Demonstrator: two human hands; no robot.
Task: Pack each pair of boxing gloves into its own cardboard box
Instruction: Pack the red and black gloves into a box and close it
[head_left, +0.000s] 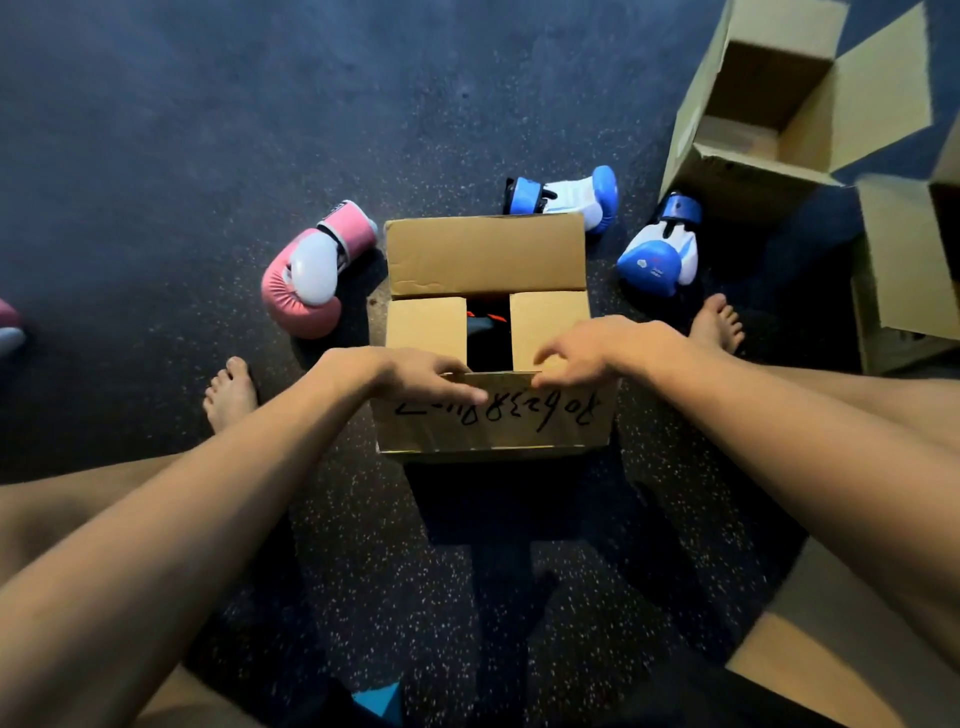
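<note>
A cardboard box (488, 260) stands on the floor between my feet, its two side flaps folded in and a dark glove with orange trim (485, 327) showing through the gap. My left hand (415, 371) and my right hand (587, 353) both grip the top edge of the near flap, which carries black handwriting. A pink and white glove (311, 270) lies left of the box. Two blue and white gloves lie behind and right of it, one (569, 195) at the back, the other (657, 249) further right.
An open cardboard box (769, 119) lies at the upper right, another box (904, 270) below it at the right edge. A cardboard flap (831, 634) shows at the lower right. Part of another pink glove (10, 322) is at the left edge. The floor is dark speckled rubber.
</note>
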